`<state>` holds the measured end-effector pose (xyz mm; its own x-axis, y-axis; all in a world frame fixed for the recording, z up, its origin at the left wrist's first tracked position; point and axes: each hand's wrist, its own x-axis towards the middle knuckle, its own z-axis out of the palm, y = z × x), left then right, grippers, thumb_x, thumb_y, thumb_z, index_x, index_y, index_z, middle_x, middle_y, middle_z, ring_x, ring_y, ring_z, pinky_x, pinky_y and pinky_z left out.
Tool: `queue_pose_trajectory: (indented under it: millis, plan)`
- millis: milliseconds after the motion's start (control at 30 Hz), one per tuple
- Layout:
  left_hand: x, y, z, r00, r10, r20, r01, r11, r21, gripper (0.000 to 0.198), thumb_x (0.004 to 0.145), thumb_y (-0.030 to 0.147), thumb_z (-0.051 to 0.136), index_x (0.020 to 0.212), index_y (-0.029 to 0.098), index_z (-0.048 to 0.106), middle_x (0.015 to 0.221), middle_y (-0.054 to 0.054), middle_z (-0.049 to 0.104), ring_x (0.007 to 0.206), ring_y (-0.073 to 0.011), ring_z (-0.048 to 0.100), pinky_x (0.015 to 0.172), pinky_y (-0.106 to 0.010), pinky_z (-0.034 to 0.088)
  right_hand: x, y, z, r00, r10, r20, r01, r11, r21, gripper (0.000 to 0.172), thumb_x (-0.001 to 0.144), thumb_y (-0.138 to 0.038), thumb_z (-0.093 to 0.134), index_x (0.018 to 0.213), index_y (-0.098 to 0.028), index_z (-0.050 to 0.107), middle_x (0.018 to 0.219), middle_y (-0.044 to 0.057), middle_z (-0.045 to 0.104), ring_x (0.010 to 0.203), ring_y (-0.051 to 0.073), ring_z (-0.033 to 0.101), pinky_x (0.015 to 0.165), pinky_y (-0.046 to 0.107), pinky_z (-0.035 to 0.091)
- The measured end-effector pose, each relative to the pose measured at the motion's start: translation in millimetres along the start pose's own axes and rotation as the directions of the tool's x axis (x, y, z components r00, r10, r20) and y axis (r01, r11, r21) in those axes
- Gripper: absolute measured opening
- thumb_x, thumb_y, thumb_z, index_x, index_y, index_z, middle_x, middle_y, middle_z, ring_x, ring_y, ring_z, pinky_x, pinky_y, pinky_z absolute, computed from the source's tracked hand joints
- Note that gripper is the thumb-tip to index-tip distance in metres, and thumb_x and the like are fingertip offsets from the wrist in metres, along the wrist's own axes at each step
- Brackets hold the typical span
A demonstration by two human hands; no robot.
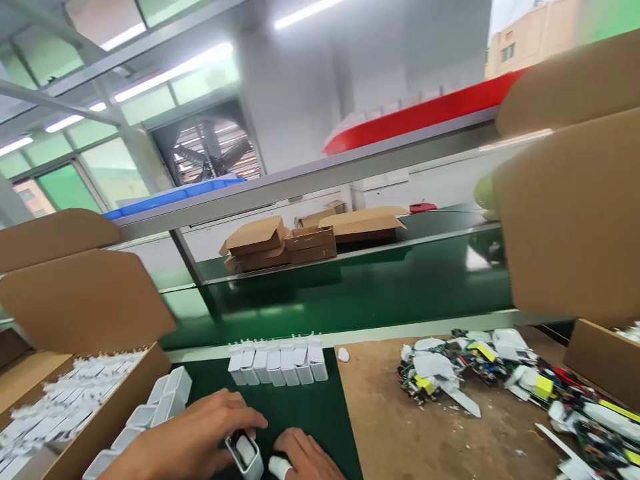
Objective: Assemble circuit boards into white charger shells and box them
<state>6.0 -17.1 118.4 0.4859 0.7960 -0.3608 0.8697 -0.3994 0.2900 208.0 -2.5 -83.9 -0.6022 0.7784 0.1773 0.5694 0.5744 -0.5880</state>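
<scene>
At the bottom of the view, my left hand [207, 427] has its fingers around a small white plastic case [246, 460]. The case is tilted, its open end facing up, with a white piece and something dark inside. Just to the right, my right hand [307, 457] rests low over the green mat [305, 413], partly cut off by the frame edge. Its thumb tip has a white covering, and no held thing shows in it. Beyond my hands stands a row of several white cases [275, 365] with small parts protruding from their tops.
Left, a cardboard box [160, 367] holds rows of white parts, beside empty white cases [167, 397]. Right, circuit boards and broken white shells [440, 367] lie heaped on a brown board [390, 427]. An open carton [575, 220] stands far right. Behind runs a green conveyor belt [370, 287].
</scene>
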Motion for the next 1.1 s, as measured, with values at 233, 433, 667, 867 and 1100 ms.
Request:
queue_pose_trajectory:
  millis: [233,433,667,867,1100]
  plan:
    - [-44.8,-44.0,4.0,0.928,-0.258,-0.270,0.155,0.923,-0.351,0.075,0.087,0.048,0.076,0.156,0.036,0.050,0.160,-0.007,0.055,0.135,-0.0348,0.060,0.114,-0.046,0.047,-9.1,-11.2,-43.4,0.989,0.043,0.138,-0.085,0.946,0.312,0.080,0.083,-0.035,0.074,0.157,-0.027,0.045,0.162,0.014,0.045,0.138,0.035,0.052,0.116,0.046,0.043]
    - [-35.5,-58.5,40.3,0.919,-0.181,-0.352,-0.071,0.800,-0.596,0.054,0.098,0.068,0.052,0.119,0.026,0.078,0.120,-0.007,0.078,0.106,-0.0262,0.071,0.094,-0.035,0.056,21.3,-39.1,-66.9,0.962,0.078,0.261,-0.193,0.869,0.455,0.107,0.066,-0.023,0.075,0.164,-0.024,0.033,0.154,0.013,0.051,0.105,0.024,0.060,0.097,0.040,0.052]
    - [-27.9,-38.5,70.8,0.877,-0.125,-0.464,-0.211,0.768,-0.605,0.022,0.082,0.053,0.087,0.091,0.033,0.087,0.133,-0.004,0.076,0.128,-0.0294,0.066,0.109,-0.036,0.050,44.5,-50.3,-62.4,0.923,-0.036,0.383,-0.218,0.773,0.596,0.116,0.058,-0.026,0.089,0.161,-0.023,0.037,0.125,0.005,0.068,0.099,0.023,0.063,0.093,0.037,0.052]
    - [-21.9,-37.3,89.4,0.821,0.048,-0.569,-0.261,0.918,-0.300,0.025,0.091,0.046,0.080,0.110,0.029,0.081,0.135,-0.007,0.075,0.122,-0.0293,0.068,0.104,-0.038,0.055,36.1,-38.2,-26.4,0.983,0.004,0.184,-0.101,0.848,0.521,0.114,0.060,-0.035,0.095,0.160,-0.024,0.040,0.136,0.011,0.061,0.120,0.030,0.061,0.104,0.042,0.050]
    - [-11.8,-35.3,90.6,0.833,0.090,-0.547,-0.213,0.963,-0.166,0.020,0.096,0.027,0.074,0.116,0.026,0.079,0.141,-0.009,0.072,0.120,-0.0299,0.068,0.102,-0.039,0.057,30.4,-41.3,-25.2,0.989,0.020,0.147,-0.084,0.892,0.445,0.099,0.072,-0.033,0.086,0.160,-0.027,0.040,0.143,0.011,0.058,0.129,0.033,0.058,0.111,0.045,0.047]
